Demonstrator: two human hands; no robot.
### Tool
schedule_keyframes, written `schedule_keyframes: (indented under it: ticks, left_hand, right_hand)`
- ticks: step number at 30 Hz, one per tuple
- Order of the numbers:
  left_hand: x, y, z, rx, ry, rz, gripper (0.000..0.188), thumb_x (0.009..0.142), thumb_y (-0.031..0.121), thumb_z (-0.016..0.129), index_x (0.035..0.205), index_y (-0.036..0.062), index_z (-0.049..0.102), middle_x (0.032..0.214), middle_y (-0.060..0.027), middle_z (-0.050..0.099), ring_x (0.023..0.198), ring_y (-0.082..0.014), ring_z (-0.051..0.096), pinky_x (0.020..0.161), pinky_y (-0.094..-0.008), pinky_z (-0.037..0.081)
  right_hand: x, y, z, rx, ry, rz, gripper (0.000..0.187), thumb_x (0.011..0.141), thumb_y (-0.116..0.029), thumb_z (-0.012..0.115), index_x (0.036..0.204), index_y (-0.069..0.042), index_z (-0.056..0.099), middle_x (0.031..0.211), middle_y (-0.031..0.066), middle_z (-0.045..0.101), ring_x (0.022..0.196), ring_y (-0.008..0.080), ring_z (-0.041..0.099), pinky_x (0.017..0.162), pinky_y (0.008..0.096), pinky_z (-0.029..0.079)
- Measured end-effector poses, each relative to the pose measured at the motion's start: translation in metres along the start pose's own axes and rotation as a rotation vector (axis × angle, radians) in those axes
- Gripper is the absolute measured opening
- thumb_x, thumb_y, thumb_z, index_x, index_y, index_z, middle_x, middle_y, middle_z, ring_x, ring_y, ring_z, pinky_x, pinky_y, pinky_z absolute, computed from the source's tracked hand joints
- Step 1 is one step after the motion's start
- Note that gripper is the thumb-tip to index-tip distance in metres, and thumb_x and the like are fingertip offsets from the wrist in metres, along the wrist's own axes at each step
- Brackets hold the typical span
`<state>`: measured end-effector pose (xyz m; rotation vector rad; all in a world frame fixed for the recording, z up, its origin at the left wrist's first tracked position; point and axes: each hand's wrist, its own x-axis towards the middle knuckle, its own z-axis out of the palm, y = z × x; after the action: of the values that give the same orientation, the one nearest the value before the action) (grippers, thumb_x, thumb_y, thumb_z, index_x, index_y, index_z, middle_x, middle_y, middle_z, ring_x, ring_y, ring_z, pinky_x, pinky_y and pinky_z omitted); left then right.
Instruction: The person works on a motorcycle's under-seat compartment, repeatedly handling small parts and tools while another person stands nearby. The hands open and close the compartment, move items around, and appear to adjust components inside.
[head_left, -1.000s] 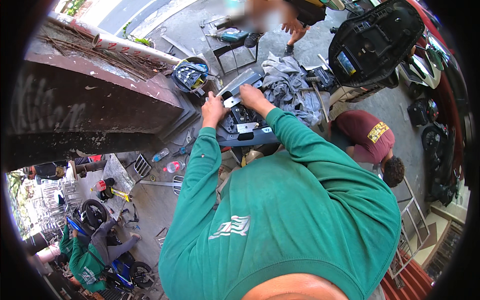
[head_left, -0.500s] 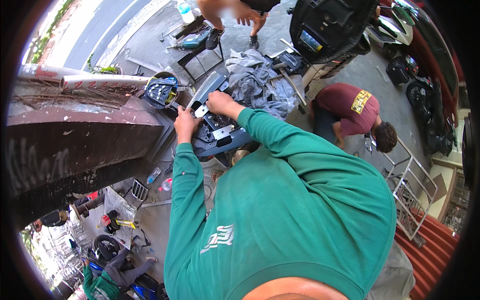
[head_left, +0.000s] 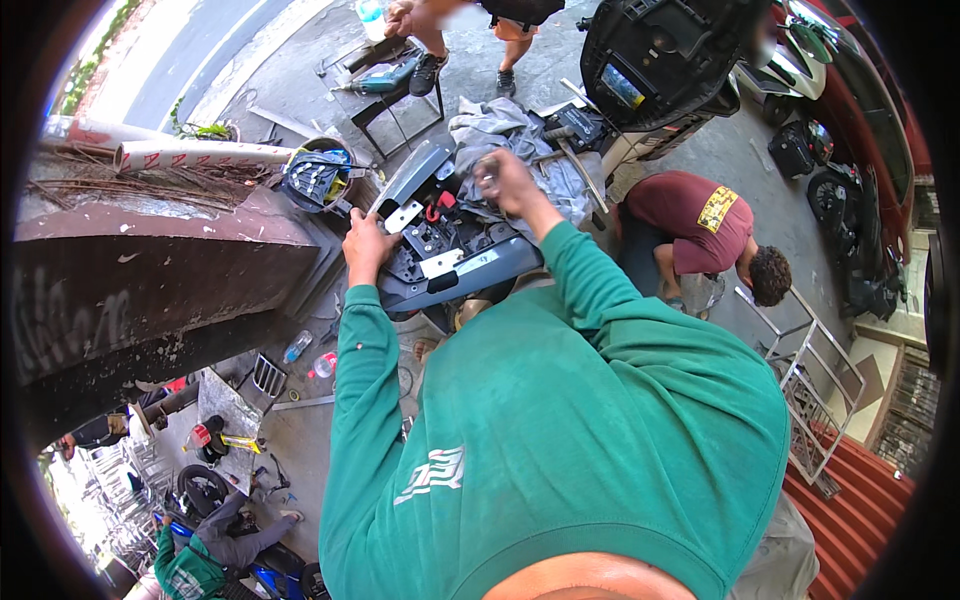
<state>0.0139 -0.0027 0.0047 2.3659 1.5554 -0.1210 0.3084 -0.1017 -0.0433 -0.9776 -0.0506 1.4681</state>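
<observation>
In front of me is a motorcycle's opened rear section with grey-blue side panels [head_left: 490,268] and black parts between them. My left hand [head_left: 368,246] is at its left side, fingers closed on a flat silver metal bracket [head_left: 404,217]. A second pale metal plate [head_left: 441,263] lies nearer to me. Something red [head_left: 440,206] shows among the black parts. My right hand [head_left: 510,185] is raised off the machine, over a grey cloth [head_left: 484,132]. Its fingers are curled; what they hold, if anything, is too blurred to name.
A black bucket [head_left: 318,180] with a blue-and-black item stands beside a dark concrete ledge [head_left: 170,300]. A person in a maroon shirt [head_left: 690,215] crouches at right near a metal frame [head_left: 815,390]. Another person [head_left: 430,70] stands ahead, near a teal power tool [head_left: 385,78].
My right hand has lifted off the bracket area and moved right, over the cloth, uncovering the red part. My left hand stays at the bracket. The standing person's hands have shifted left.
</observation>
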Motion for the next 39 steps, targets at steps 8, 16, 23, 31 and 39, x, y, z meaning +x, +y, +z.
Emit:
schedule_keyframes:
  ticks: [8,16,23,31,39]
  left_hand:
    - [0.000,-0.002,0.000,0.007,-0.004,0.018,0.052,0.072,0.044,0.086,0.112,0.0137,0.073,0.128,-0.0137,0.054,0.106,-0.0371,0.068,0.088,-0.0486,0.056]
    - [-0.002,0.000,-0.002,0.005,0.017,0.014,0.055,0.071,0.044,0.088,0.113,0.0122,0.073,0.134,-0.0157,0.053,0.109,-0.0376,0.067,0.090,-0.0476,0.055]
    - [-0.003,0.000,0.000,-0.001,0.024,0.010,0.055,0.072,0.041,0.087,0.116,0.0114,0.073,0.131,-0.0161,0.053,0.106,-0.0383,0.068,0.091,-0.0479,0.055]
    - [-0.003,0.001,-0.002,-0.001,0.015,0.015,0.054,0.071,0.041,0.088,0.114,0.0125,0.073,0.129,-0.0158,0.053,0.104,-0.0381,0.068,0.091,-0.0477,0.055]
    - [0.000,-0.001,0.001,0.018,0.013,0.018,0.050,0.072,0.042,0.087,0.113,0.0158,0.074,0.131,-0.0163,0.052,0.104,-0.0383,0.069,0.089,-0.0481,0.057]
  right_hand:
    - [0.021,-0.036,-0.147,-0.847,0.543,-0.261,0.023,0.088,-0.008,0.056,0.105,-0.004,0.072,0.087,0.0103,0.069,0.071,0.0237,0.065,0.063,0.0340,0.053]
    - [0.062,-0.035,-0.192,-0.526,0.640,-0.151,0.036,0.078,-0.006,0.060,0.111,-0.008,0.074,0.109,0.0205,0.074,0.097,0.0323,0.072,0.089,0.0374,0.055]
    - [0.043,-0.040,-0.194,-1.194,0.696,-0.375,0.035,0.077,-0.007,0.068,0.112,-0.007,0.070,0.106,0.0187,0.074,0.098,0.0320,0.072,0.085,0.0386,0.054]
    - [0.041,-0.030,-0.215,-1.099,0.718,-0.455,0.025,0.082,-0.004,0.069,0.107,-0.003,0.068,0.091,0.0108,0.075,0.083,0.0204,0.073,0.074,0.0334,0.057]
    - [-0.018,-0.027,-0.152,-1.338,0.698,-0.651,0.025,0.093,-0.016,0.064,0.114,-0.003,0.069,0.103,0.0172,0.074,0.094,0.0323,0.072,0.084,0.0407,0.055]
